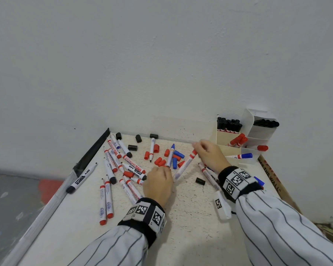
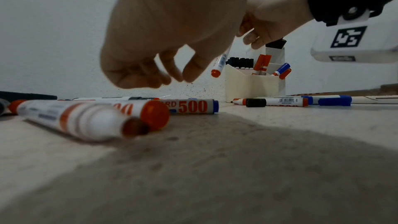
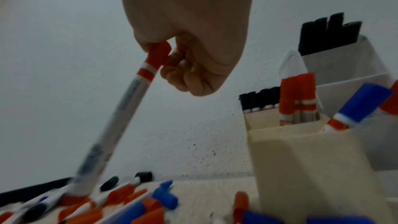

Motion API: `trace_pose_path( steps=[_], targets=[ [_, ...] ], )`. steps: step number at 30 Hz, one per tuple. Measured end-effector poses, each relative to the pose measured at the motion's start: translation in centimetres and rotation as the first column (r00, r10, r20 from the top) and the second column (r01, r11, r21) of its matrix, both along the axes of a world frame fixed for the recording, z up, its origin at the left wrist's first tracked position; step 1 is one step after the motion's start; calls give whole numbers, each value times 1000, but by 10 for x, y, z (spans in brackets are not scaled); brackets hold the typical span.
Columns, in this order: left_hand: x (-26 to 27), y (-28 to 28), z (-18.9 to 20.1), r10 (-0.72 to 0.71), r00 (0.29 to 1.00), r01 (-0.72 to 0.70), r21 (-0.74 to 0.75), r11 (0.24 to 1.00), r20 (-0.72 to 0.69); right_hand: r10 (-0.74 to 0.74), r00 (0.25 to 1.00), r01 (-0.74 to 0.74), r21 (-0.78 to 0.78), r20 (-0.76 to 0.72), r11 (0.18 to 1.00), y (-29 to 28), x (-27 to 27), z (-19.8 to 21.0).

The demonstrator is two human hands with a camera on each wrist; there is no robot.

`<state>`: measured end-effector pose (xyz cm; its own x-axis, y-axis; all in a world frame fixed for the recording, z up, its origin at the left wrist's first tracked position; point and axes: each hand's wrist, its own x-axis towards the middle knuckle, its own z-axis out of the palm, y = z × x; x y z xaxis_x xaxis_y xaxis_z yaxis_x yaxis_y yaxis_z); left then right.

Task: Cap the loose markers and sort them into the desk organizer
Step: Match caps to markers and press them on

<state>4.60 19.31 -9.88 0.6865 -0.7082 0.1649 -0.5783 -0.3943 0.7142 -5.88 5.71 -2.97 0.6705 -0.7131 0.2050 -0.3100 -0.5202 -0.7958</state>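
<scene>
My right hand (image 1: 198,148) pinches the red cap end of a red whiteboard marker (image 1: 185,164) and holds it slanted above the table; the right wrist view shows my fingers (image 3: 172,57) curled round that cap (image 3: 158,54). My left hand (image 1: 164,169) hovers just left of the marker's lower end, with its fingers (image 2: 137,77) loosely curled and nothing in them. An uncapped blue marker (image 1: 170,155) lies right beyond it. The tiered desk organizer (image 1: 228,138) stands at the back right and holds black, red and blue capped markers.
Several loose markers (image 1: 112,164) and red, blue and black caps (image 1: 160,161) are scattered over the speckled table (image 1: 181,217). A lone black cap (image 1: 200,181) lies by my right wrist. The table's left edge (image 1: 52,200) drops to the floor. The wall stands close behind.
</scene>
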Motion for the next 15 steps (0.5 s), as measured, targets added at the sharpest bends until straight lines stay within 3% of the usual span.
trace_pose_path(
  steps=[3, 6, 8, 11, 15],
  targets=[
    [4, 2, -1, 114, 982, -162, 355, 921, 152, -124, 982, 133, -50, 143, 990, -16, -10, 18],
    [1, 2, 2, 67, 980, -156, 521, 839, 186, -252, 928, 286, -92, 274, 954, -37, -20, 38],
    [2, 0, 0, 39, 986, -119, 526, 842, 161, -332, 887, 391, -135, 322, 911, -51, -29, 45],
    [5, 0, -1, 30, 999, -42, 409, 912, 35, -434, 843, 515, -244, 319, 821, -68, -42, 45],
    [2, 2, 3, 33, 997, -6, 376, 927, -66, -494, 836, 547, -312, 238, 777, -83, -55, 36]
  ],
)
